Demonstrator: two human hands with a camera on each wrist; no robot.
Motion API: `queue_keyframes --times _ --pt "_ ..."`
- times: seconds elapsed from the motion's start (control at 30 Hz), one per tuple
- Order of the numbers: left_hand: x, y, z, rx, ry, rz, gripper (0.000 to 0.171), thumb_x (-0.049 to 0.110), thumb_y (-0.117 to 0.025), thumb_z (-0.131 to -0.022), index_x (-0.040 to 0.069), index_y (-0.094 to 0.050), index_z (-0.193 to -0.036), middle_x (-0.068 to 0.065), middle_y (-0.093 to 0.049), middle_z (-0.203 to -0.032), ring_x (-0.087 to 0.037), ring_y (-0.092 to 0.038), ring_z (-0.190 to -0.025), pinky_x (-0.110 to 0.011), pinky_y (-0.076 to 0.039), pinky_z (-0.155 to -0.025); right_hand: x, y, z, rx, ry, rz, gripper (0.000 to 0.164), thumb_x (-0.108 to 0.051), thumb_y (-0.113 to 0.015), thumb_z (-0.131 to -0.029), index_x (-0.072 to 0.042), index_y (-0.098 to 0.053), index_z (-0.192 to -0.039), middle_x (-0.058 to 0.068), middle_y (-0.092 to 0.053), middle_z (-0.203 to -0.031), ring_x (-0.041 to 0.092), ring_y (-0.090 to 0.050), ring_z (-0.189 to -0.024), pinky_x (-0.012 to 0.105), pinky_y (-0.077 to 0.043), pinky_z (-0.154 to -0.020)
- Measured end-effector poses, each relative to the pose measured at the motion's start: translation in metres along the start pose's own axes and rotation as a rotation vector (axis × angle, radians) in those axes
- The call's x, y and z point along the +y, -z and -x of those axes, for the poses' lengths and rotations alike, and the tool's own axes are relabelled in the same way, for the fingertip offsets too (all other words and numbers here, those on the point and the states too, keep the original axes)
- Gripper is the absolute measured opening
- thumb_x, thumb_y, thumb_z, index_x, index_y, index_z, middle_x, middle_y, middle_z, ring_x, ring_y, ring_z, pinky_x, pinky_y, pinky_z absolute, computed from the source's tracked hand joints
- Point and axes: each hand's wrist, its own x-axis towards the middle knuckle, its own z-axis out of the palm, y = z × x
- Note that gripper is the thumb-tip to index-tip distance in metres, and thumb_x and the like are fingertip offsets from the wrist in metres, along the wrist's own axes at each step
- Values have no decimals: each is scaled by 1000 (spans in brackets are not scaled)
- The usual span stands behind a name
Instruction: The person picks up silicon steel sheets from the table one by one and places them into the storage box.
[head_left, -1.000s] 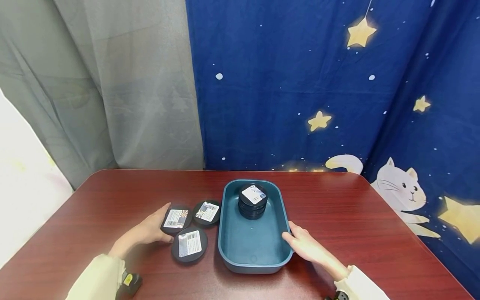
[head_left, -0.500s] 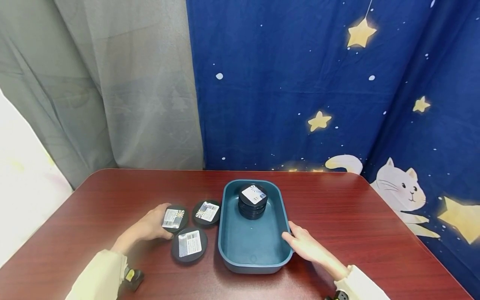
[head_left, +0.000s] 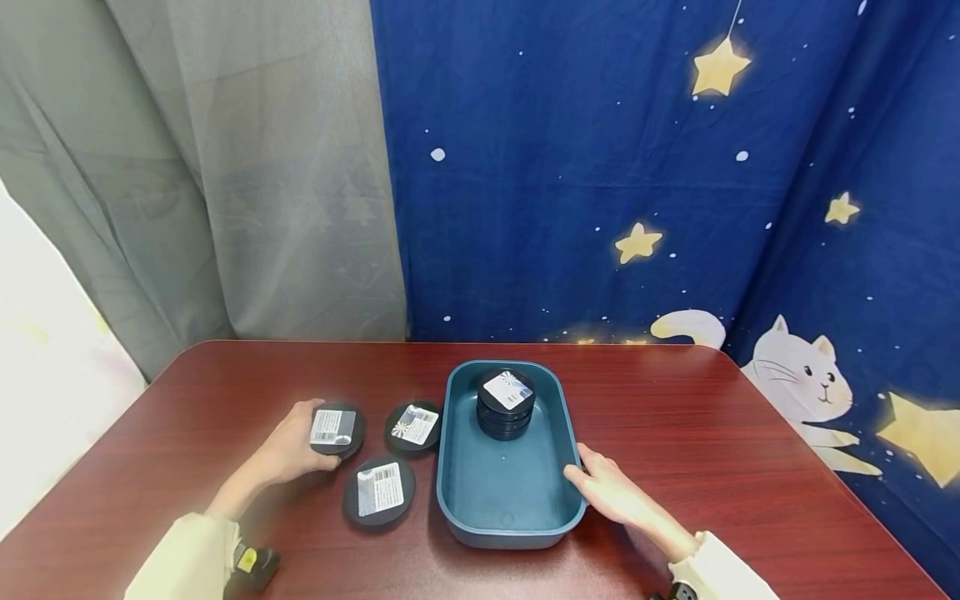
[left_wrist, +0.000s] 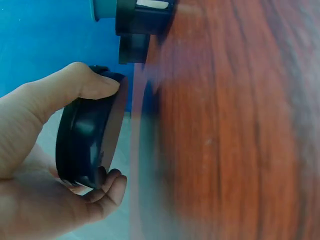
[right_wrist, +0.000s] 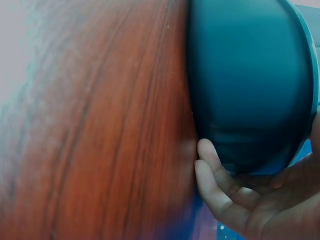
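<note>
My left hand [head_left: 291, 448] grips a round black tub [head_left: 337, 428] with a silver and white label on its upward face. In the left wrist view the thumb lies on one side of this tub [left_wrist: 82, 140] and the fingers on the other, with a gap between it and the tabletop. Two similar tubs, a nearer one [head_left: 378, 493] and a farther one [head_left: 412, 427], lie to its right. My right hand [head_left: 609, 487] holds the right wall of a blue-green rectangular bin [head_left: 498, 500], thumb at the rim and fingers outside. Inside its far end stands a stack of black tubs [head_left: 506, 405].
The dark red wooden table [head_left: 675, 417] carries everything. Behind it hang a grey curtain [head_left: 300, 167] and a blue star-patterned curtain [head_left: 525, 167]. The farther loose tub sits close against the bin's left wall.
My left hand has shifted left with the black tub, away from the two loose ones, and the tub has turned a little. My right hand and the bin have stayed put.
</note>
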Motion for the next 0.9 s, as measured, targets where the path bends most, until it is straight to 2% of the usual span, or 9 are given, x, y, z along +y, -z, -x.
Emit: queue_keyframes --times 0.2,0.33,0.6,0.9 --pt "3 0 -2 65 -18 67 84 17 -78 -56 -16 -33 -120 -30 -46 -109 -39 -48 -96 -49 -38 -82 1 0 0 -2 -4 -7 34 -11 -46 -83 3 -51 -114 12 -59 -105 18 -54 -91 34 -43 -78" --pt "9 -1 -4 83 -2 103 83 21 -78 -60 -12 -35 -123 -28 -48 -113 -37 -49 -98 -48 -38 -83 1 0 1 2 -6 -8 33 -11 -47 -83 2 -51 -113 11 -59 -104 18 -54 -90 34 -43 -78" --pt "31 -3 -7 98 -8 197 82 24 -78 -62 -3 -37 -127 -23 -51 -114 -33 -50 -99 -47 -38 -83 1 0 1 -6 -8 -21 34 -12 -46 -83 2 -51 -113 11 -59 -105 18 -54 -90 34 -43 -78" --pt "54 -9 -9 125 -42 214 82 23 -79 -60 -3 -39 -127 -24 -47 -122 -36 -45 -108 -51 -36 -89 2 -2 -1 -9 -25 -42 35 -12 -46 -84 3 -49 -116 12 -58 -107 18 -54 -90 36 -44 -78"
